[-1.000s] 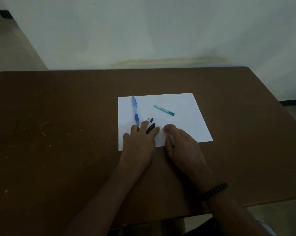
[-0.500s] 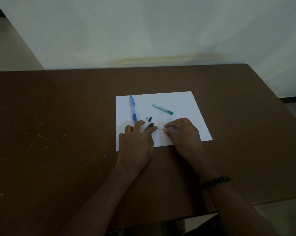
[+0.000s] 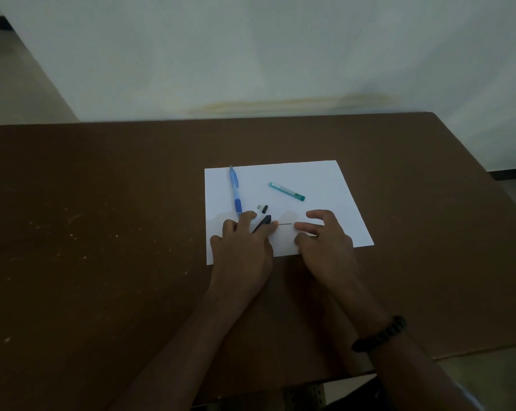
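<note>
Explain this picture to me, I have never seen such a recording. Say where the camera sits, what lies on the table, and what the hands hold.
No machine here: a person works with bare hands, filmed by one head-worn camera looking down. On the brown table lies a white sheet with a blue pen, a teal tube and two tiny parts. The left hand holds a black barrel; a thin dark rod runs from it to the right hand, whose open fingers touch its end.

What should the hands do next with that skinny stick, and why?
Probably the right hand should push the thin lead into the black pencil that the left hand grips: the lead sticks out of its tip, and a right fingertip sits at its free end.
</note>
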